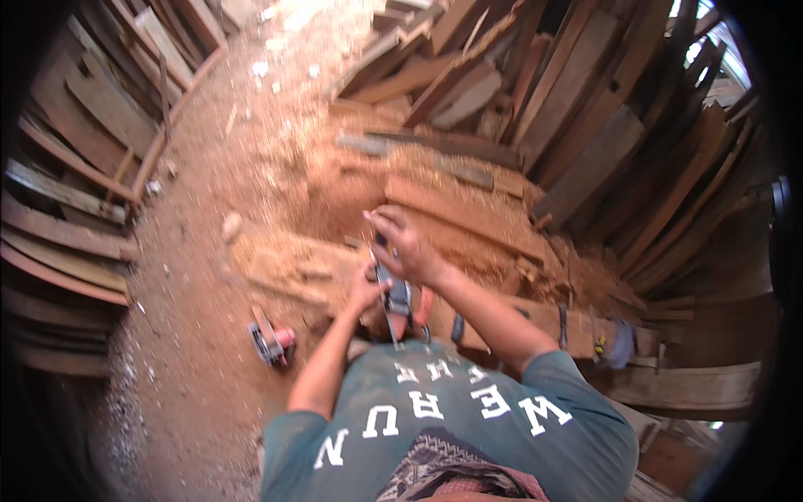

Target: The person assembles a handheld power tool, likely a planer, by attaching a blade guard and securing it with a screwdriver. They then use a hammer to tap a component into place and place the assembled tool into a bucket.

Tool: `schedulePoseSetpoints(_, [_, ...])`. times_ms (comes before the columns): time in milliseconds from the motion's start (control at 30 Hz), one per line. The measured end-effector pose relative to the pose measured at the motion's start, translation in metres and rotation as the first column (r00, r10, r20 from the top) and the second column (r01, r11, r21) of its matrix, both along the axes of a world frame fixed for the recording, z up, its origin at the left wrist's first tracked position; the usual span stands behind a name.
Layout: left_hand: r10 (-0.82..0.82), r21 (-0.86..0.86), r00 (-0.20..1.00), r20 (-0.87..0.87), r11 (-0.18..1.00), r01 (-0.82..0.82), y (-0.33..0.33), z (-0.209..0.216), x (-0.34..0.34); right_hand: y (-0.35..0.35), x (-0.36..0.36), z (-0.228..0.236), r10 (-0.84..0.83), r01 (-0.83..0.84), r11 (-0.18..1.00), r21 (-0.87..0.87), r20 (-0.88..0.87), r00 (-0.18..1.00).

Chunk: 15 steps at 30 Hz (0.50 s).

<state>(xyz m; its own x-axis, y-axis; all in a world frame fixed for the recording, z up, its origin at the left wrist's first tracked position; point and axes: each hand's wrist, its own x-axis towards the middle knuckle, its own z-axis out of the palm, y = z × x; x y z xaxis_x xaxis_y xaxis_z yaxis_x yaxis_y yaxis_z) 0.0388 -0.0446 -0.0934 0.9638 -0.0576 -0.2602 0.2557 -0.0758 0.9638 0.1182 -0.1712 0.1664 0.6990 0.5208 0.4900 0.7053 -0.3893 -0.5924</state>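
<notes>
Gripping a grey power tool (403,301) with left hand (364,290), maybe to keep it steady; holding right hand (408,247) just beyond, with pinch too blurred to tell.

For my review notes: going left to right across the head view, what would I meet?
Stacked boards → pinkish-red and dark tool on the ground → left hand at a grey tool → orange-red curved piece → bluish bundle.

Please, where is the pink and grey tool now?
In the head view, the pink and grey tool lies on the dirt floor, left of the left forearm.
</notes>
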Motion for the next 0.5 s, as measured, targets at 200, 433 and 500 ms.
schedulePoseSetpoints(200, [-0.065,0.067,0.988,-0.138,0.995,0.075,0.000,0.045,0.008,-0.009,0.004,0.013,-0.070,-0.022,0.930,-0.367,-0.234,0.970])
schedulePoseSetpoints(433, [-0.068,0.026,0.994,-0.088,0.997,0.070,0.000,0.022,0.006,0.002,0.001,-0.006,0.001,-0.006,0.999,-0.050,-0.106,0.994])
schedulePoseSetpoints(500, [-0.050,0.017,0.990,-0.134,0.998,0.053,0.003,0.017,0.004,0.000,-0.001,0.008,-0.059,-0.006,0.949,-0.315,-0.198,0.979])
